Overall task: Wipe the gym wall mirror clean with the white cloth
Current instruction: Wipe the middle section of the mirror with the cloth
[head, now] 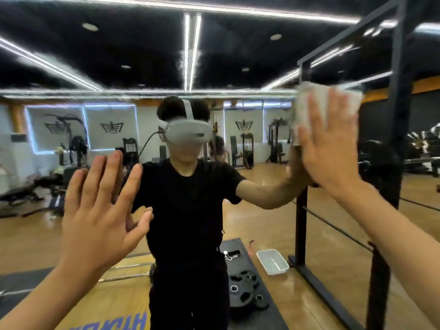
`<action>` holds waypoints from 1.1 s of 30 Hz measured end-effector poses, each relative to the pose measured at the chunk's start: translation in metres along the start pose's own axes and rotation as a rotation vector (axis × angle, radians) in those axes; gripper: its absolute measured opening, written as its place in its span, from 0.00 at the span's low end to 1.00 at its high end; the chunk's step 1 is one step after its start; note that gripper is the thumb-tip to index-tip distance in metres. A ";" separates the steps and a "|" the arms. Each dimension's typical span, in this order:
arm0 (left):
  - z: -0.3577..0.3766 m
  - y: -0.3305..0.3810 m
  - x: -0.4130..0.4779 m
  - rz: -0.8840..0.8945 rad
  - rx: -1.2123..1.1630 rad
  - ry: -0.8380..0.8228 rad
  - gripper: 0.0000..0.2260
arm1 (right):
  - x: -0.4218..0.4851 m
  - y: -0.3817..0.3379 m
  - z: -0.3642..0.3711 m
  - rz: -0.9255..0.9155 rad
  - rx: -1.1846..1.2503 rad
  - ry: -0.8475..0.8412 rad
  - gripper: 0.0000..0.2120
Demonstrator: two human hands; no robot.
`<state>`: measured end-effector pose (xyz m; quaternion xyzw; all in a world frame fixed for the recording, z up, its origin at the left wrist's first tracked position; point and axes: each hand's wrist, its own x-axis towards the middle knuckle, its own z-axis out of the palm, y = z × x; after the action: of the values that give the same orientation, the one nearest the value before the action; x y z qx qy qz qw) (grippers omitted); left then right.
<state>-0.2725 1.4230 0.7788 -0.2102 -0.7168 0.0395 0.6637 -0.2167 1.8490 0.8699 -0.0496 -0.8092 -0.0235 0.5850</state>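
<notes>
Cloth (307, 108) sits high on the right of the mirror (262, 222), pressed flat to the glass under the right hand (331, 148), fingers straight; left hand (100, 210), fingers spread and holding nothing, is raised lower left.

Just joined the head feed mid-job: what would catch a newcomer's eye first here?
The right hand, upper right, presses the white cloth flat against the mirror with straight fingers. The left hand, lower left, is raised open with fingers spread close to the glass; whether it touches is unclear. Centre frame, the mirror shows the person's reflection in a black shirt and white headset.
</notes>
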 end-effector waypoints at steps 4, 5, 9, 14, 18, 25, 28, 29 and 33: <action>-0.001 0.000 0.000 -0.004 0.010 0.000 0.34 | 0.006 -0.055 -0.003 0.291 0.156 0.073 0.31; -0.001 0.000 -0.001 -0.005 0.010 -0.004 0.34 | 0.006 -0.089 -0.004 0.238 0.172 0.096 0.31; 0.000 -0.002 -0.002 0.005 0.003 -0.017 0.33 | -0.036 -0.196 0.009 -0.117 0.240 0.073 0.29; -0.002 -0.003 -0.003 0.007 0.002 -0.021 0.33 | -0.161 -0.206 0.040 -0.456 0.197 -0.069 0.28; -0.004 -0.002 -0.004 -0.001 -0.001 -0.018 0.32 | -0.110 -0.168 0.035 -0.563 0.158 -0.008 0.27; -0.002 -0.001 -0.003 -0.001 0.005 -0.014 0.32 | -0.006 -0.168 0.013 -0.131 0.175 0.153 0.28; -0.003 -0.003 -0.003 0.002 -0.004 -0.016 0.32 | -0.124 -0.181 0.036 -0.296 0.238 0.021 0.29; -0.004 -0.003 -0.003 0.007 -0.001 -0.015 0.32 | -0.157 -0.175 0.042 -0.389 0.224 -0.019 0.29; -0.003 -0.003 -0.003 0.005 -0.008 0.004 0.32 | -0.136 -0.129 0.046 -0.623 0.133 -0.004 0.29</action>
<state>-0.2699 1.4187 0.7771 -0.2146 -0.7151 0.0380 0.6641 -0.2313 1.7183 0.7286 0.2388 -0.7863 -0.1485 0.5502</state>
